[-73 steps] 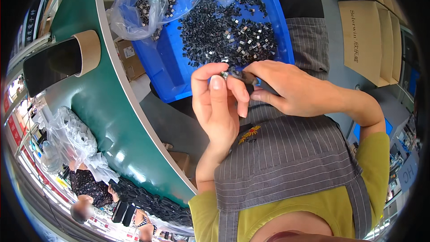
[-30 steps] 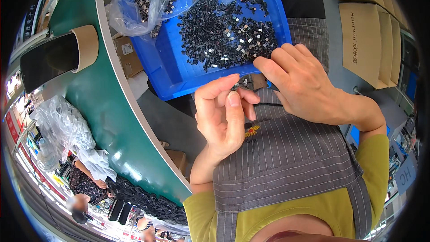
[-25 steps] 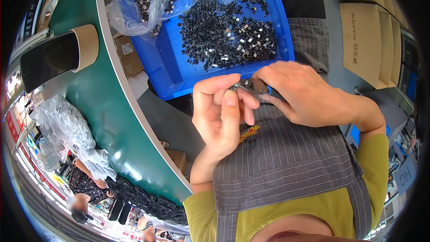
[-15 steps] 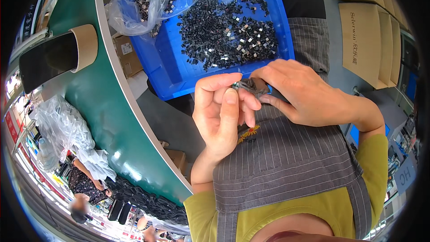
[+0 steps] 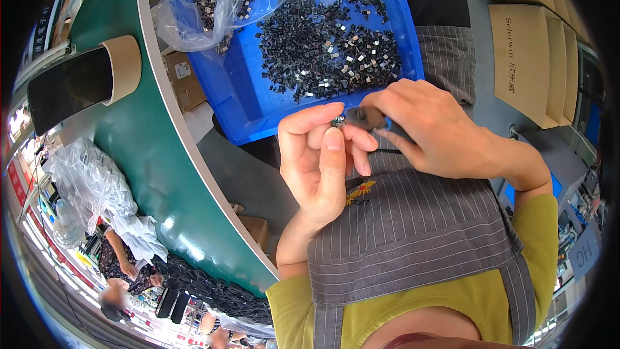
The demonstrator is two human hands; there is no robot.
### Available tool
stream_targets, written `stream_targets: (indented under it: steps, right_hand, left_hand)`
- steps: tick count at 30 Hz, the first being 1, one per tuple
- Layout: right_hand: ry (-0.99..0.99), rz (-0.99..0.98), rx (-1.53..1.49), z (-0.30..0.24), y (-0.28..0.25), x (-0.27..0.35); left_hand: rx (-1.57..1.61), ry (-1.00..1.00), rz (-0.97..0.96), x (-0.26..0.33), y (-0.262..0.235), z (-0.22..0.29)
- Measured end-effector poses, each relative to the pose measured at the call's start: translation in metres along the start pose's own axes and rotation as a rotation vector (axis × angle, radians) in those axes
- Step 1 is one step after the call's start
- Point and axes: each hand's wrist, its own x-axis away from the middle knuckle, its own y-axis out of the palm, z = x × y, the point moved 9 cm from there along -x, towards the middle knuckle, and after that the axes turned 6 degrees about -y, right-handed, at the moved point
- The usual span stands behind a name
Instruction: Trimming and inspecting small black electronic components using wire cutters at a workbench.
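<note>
Between the thumb and fingertips of my left hand [image 5: 326, 168] is a small connector-like part [image 5: 338, 121] with metal and green on it, too small to make out fully. My right hand [image 5: 445, 132] is closed round a dark pair of pliers [image 5: 365, 118] with blue on the handles. The pliers' head is blurred and lies right beside the small part; whether the jaws touch it I cannot tell. Just beyond both hands is a blue bin [image 5: 245, 116], holding a heap of small black and silver parts [image 5: 310, 48].
Clear plastic bags [image 5: 194, 16] of similar parts lie in the bin's far left. A green table [image 5: 161, 174] on the left bears a black screen-like panel [image 5: 68, 90], plastic bags [image 5: 93, 178] and black cables [image 5: 213, 291]. Cardboard boxes [image 5: 526, 64] stand at right. Another person [image 5: 119, 262] is at lower left.
My right hand has risen slightly and turned the pliers, whose head is now smeared by motion. More of the small part shows. My left hand has barely moved.
</note>
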Motion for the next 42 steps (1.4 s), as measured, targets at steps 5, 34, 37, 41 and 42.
stream_targets:
  steps: [5,34,37,41,42]
  right_hand:
    - [-0.022,-0.028,0.192,-0.003,-0.004,-0.001]
    - [-0.225,-0.044,0.553,-0.019,-0.010,-0.008]
    - [-0.158,-0.165,0.456,-0.012,0.000,-0.003]
    - [-0.042,-0.356,0.217,-0.004,0.009,0.004]
    - [-0.044,-0.358,0.214,-0.005,0.006,0.001]
  left_hand:
    - [-0.020,-0.011,0.015,-0.001,-0.002,0.000]
    - [-0.331,-0.131,0.068,0.001,-0.011,-0.005]
    - [-0.352,-0.141,0.056,0.003,-0.014,-0.003]
    - [-0.431,-0.109,0.008,0.000,-0.011,0.000]
    - [-0.432,-0.111,0.012,-0.001,-0.015,-0.001]
